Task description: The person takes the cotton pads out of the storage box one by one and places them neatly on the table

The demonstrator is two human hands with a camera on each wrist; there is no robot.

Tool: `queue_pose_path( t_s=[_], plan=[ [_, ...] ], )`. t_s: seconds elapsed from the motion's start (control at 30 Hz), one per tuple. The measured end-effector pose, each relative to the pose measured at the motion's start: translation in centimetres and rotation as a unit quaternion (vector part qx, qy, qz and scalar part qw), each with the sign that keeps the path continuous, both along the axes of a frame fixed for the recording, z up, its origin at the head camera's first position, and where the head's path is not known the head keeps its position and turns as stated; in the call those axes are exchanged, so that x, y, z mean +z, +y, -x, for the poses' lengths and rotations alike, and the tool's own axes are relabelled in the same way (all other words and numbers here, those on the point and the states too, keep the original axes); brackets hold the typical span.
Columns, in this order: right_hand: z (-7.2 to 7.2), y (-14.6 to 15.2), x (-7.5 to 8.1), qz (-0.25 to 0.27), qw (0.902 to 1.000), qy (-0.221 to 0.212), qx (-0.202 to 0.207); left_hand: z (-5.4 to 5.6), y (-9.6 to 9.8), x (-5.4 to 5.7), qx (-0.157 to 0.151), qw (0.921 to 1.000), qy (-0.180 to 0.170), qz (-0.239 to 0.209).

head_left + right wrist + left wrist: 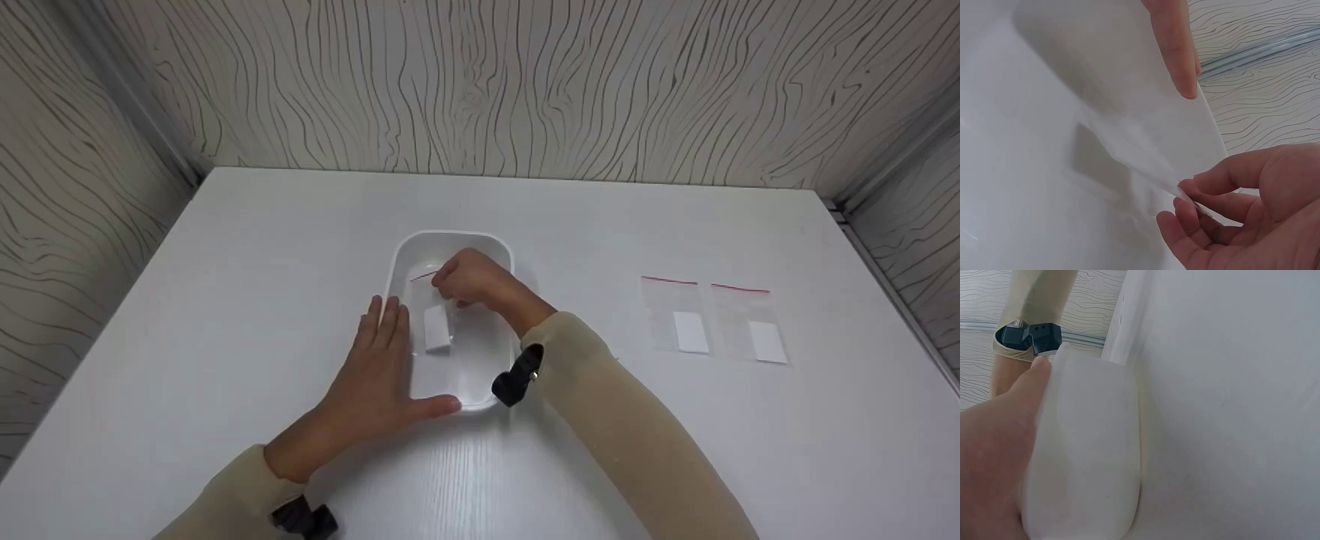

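Note:
A white plastic tub with rounded corners stands in the middle of the table. Inside it is a small clear zip bag with a red strip along its top and a white piece within. My right hand reaches into the tub and pinches the bag's top corner; the right wrist view shows the bag's film between thumb and fingers. My left hand lies against the tub's left side, fingers straight, the thumb stretched along the near rim. In the left wrist view the tub's outer wall sits beside that hand.
Two more clear zip bags, one beside the other, lie flat to the right of the tub, each with a red strip and a white piece. Wood-patterned panels stand behind and beside the white table.

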State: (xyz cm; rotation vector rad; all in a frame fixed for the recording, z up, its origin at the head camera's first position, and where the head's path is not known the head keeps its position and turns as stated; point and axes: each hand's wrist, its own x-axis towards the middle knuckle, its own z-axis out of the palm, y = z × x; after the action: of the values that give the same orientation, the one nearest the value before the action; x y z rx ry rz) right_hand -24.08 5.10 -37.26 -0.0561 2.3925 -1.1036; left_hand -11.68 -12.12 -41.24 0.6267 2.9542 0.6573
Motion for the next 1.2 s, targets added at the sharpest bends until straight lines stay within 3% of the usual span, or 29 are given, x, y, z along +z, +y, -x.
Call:
queue_pose_path(
  t_s=[0.43,0.87,1.2],
  plan=[
    [-0.21,0.01,0.11,0.077,0.9967,-0.022,-0.01,0.04,0.09,0.28,-0.003,0.9999,-0.011,-0.001],
    [0.02,0.0,0.0,0.052,0.9985,0.015,-0.012,0.0,-0.15,0.25,0.0,0.9998,-0.016,-0.008],
    [-0.18,-0.19,-0.16,0.077,0.9965,-0.008,-0.033,-0.01,-0.06,0.21,0.0,0.9999,-0.01,-0.007]
  ],
)
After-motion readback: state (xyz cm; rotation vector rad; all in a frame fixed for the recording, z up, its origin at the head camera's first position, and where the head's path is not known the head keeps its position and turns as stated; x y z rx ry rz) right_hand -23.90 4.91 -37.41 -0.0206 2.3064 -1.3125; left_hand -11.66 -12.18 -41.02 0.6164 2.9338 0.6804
